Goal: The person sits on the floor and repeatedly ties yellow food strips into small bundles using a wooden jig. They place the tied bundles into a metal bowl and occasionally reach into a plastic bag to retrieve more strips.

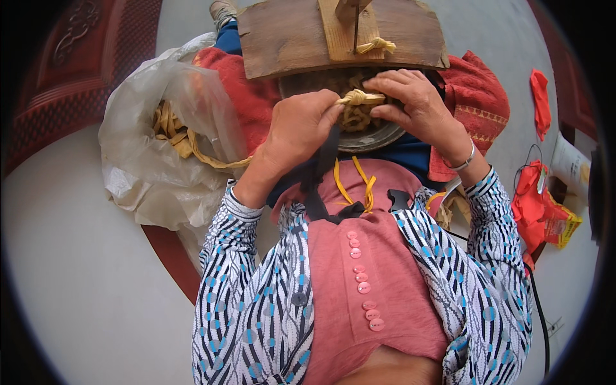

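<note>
My left hand (305, 120) pinches one end of a knotted pale-yellow strip (357, 97), which looks like a dried plant or food strip. My right hand (411, 98) is at the knot's other end, thumb and fingers apart around it; whether it touches the strip is unclear. Below the knot, a round metal basin (373, 143) on my lap holds several similar knotted pieces (355, 119). A long strip (216, 162) runs from a plastic bag towards my left wrist, where it passes out of sight.
A wooden board (288, 38) with an upright piece and blade-like metal edge lies beyond the basin, another knot (377, 45) on it. The translucent plastic bag (139, 139) stands at left. Red towels (474, 106) cover my knees. Red plastic packaging (529, 207) lies at right.
</note>
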Demonstrator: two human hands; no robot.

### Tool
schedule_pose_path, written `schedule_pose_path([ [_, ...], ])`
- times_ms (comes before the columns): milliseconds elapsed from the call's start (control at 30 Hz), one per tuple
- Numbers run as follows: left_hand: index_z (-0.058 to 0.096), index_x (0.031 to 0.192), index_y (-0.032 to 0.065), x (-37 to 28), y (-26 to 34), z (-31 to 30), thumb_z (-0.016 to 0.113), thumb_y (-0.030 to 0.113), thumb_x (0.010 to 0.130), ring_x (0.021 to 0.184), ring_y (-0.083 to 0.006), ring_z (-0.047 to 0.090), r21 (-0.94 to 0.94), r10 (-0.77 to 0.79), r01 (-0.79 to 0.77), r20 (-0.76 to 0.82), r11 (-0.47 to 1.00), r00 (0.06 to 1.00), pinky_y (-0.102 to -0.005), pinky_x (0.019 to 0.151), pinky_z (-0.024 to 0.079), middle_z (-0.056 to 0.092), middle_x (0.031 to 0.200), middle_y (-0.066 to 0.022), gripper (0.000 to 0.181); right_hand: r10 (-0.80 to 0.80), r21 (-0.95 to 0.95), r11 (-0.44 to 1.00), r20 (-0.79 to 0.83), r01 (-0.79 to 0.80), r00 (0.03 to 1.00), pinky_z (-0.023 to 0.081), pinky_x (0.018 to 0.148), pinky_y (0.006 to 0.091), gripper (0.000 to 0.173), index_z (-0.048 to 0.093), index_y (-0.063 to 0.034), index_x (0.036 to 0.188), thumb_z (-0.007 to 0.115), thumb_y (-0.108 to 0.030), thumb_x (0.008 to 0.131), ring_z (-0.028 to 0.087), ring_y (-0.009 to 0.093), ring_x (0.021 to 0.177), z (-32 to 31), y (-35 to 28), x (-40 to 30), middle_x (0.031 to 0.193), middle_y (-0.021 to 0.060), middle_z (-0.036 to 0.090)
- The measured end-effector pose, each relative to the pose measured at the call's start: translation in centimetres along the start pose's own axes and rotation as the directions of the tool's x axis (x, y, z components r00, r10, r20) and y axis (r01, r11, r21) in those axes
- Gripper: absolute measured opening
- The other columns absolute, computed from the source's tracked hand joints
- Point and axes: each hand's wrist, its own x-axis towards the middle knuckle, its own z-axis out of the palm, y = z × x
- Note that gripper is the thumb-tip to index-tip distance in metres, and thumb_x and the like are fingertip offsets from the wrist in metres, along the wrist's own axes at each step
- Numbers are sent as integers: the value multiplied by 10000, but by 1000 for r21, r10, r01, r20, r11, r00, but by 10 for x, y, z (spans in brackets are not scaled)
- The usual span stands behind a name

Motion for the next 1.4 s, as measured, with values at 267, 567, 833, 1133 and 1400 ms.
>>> schedule_pose_path([
  [267, 602, 866, 0, 16, 13, 7, 590, 160, 918, 624, -207, 537, -229, 31, 25, 237, 973, 971, -326, 613, 447, 561, 713, -162, 169, -5, 49, 999, 301, -10, 954, 453, 652, 413, 147, 575, -79, 821, 654, -203, 821, 587, 326, 700, -23, -14, 10, 707, 104, 575],
  [567, 618, 911, -22, 41, 23, -13, 569, 201, 956, 681, -74, 480, -242, -25, 72, 191, 968, 981, -267, 613, 432, 544, 689, -38, 232, 430, 500, 670, 341, -549, 836, 456, 635, 276, 167, 611, 8, 988, 545, -143, 961, 515, 102, 700, -34, -13, 18, 713, 11, 535],
  [833, 630, 969, -26, 84, -11, -22, 539, 163, 947, 674, -114, 531, -239, 4, -10, -26, 971, 1000, -275, 620, 445, 585, 725, -36, 210, 511, 459, 769, -24, -445, 859, 476, 744, 273, 193, 611, 4, 1039, 545, -159, 959, 585, 134, 823, -19, 22, 42, 853, 93, 632],
  [1133, 604, 909, -10, 111, -16, -14, 557, 167, 924, 671, -104, 519, -328, 27, -68, -128, 942, 991, -270, 615, 434, 564, 712, -32, 184, 429, 434, 856, -289, -282, 856, 474, 746, 266, 136, 636, 3, 1010, 597, -90, 919, 596, 158, 835, -4, 43, 44, 912, 80, 632],
  [1400, 605, 941, -9, 121, -26, -5, 583, 169, 912, 681, -174, 563, -207, 43, -83, -187, 975, 981, -316, 643, 457, 613, 753, -94, 182, 523, 553, 760, -207, -342, 827, 468, 664, 265, 115, 644, -2, 965, 624, -92, 896, 592, 157, 730, 11, 59, 47, 799, 60, 639],
])
